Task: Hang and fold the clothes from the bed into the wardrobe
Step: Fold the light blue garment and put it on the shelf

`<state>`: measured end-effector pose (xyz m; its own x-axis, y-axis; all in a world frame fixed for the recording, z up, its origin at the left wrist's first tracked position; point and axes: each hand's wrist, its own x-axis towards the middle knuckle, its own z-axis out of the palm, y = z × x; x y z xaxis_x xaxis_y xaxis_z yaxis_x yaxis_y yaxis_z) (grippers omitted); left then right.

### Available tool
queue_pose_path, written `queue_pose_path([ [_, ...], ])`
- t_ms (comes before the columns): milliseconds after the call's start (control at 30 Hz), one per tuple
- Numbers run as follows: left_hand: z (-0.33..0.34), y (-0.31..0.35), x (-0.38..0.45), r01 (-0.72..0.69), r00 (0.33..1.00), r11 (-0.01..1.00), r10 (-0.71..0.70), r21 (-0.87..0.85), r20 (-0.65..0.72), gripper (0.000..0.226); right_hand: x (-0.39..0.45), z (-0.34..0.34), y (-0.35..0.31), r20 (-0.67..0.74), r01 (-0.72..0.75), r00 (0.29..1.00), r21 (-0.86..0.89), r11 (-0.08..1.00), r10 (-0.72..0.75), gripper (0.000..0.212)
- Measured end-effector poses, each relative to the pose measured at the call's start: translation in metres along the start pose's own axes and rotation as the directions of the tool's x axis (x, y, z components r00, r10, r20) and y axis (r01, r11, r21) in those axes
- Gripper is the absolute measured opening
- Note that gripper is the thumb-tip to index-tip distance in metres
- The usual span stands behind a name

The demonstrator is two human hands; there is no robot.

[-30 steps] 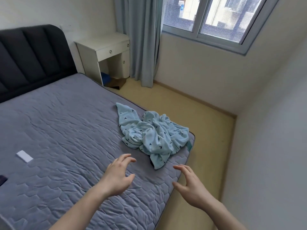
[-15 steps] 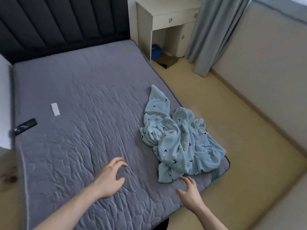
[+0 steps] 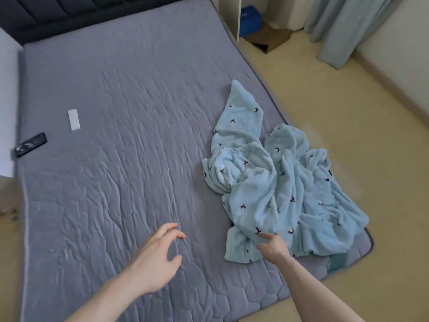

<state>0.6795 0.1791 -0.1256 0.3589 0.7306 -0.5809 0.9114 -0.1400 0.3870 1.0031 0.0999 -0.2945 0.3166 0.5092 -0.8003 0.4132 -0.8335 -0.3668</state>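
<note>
Now: hands at the crumpled clothes on the bed

Shown from above is a bed (image 3: 120,140) with a grey quilted cover, used below as the landmark. A heap of light blue clothes (image 3: 276,189), fleecy and printed with small dark bird shapes, lies crumpled at the bed's near right corner; one elastic waistband shows near the middle of the heap, and the heap's right side reaches the bed's right edge. How many garments make up the heap cannot be told.

The right hand (image 3: 272,246) reaches over the bed's near edge, and its fingers, fairly straight and gripping nothing, touch the near fold of the clothes. The left hand (image 3: 154,256) hovers above bare cover to the left of the heap, apart from it, fingers spread and loosely curled, holding nothing.

On the bed's far left part lie a small white rectangle (image 3: 73,119) and, nearer the left edge, a dark remote-like object (image 3: 30,144). A dark padded headboard (image 3: 69,10) stands at the bed's far end. Beyond the bed's right edge are a pale floor (image 3: 348,117), a white cabinet leg (image 3: 239,19), a blue item (image 3: 250,19) and brown cardboard (image 3: 271,41) beneath it, and a grey-blue curtain (image 3: 348,26).
</note>
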Motion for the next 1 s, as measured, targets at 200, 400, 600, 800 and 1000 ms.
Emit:
queue_pose_path([
  [200,-0.004,-0.006,-0.023,0.02,1.0,1.0,-0.02,-0.007,-0.002,0.037,-0.026,-0.01,-0.038,-0.127,0.159,0.984,0.319,0.934,-0.124,0.024],
  [400,-0.041,0.006,-0.078,-0.029,0.999,0.998,0.028,-0.054,-0.021,0.037,-0.172,-0.063,-0.108,-0.227,0.398,0.916,0.615,0.681,-0.331,0.017],
  [600,-0.087,0.013,-0.137,-0.17,0.985,0.982,0.165,-0.089,-0.056,0.06,-0.347,-0.098,-0.178,-0.275,0.614,0.745,0.637,0.465,-0.607,0.015],
  [800,-0.121,-0.023,-0.196,-0.267,0.952,0.954,0.239,-0.139,-0.19,0.089,-0.477,-0.084,-0.228,-0.214,0.712,0.59,0.593,0.377,-0.778,0.013],
  [1000,-0.113,-0.075,-0.246,-0.287,0.948,0.955,0.271,-0.076,-0.168,0.106,-0.564,-0.031,-0.257,-0.232,0.784,0.501,0.53,0.324,-0.834,0.022],
])
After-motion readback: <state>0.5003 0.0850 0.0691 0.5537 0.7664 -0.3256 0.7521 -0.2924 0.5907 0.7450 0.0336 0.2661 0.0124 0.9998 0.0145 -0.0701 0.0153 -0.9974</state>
